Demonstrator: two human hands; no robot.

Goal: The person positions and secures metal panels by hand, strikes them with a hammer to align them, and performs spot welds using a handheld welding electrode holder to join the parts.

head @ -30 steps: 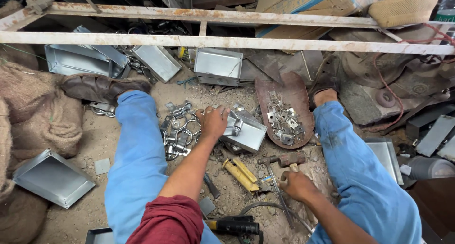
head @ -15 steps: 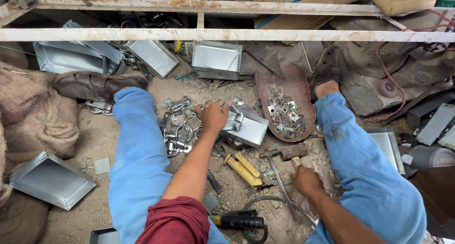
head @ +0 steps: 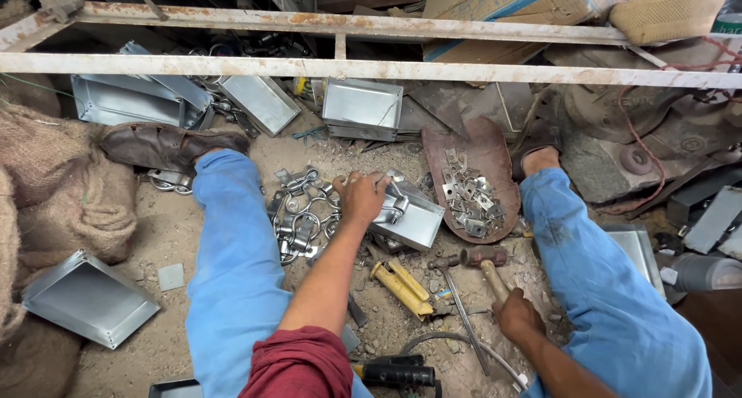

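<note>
At the frame's centre, the left hand is pressing its fingers down on a sheet-metal tray, steadying it on the dirt floor, while the right hand is gripping a hammer just beside it.

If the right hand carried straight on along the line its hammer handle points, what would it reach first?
Probably the curved rusty metal piece holding small silver brackets. The right hand grips a wooden-handled hammer aimed up the frame toward it; only dirt ground seems to lie between, though depth is unclear.
</note>
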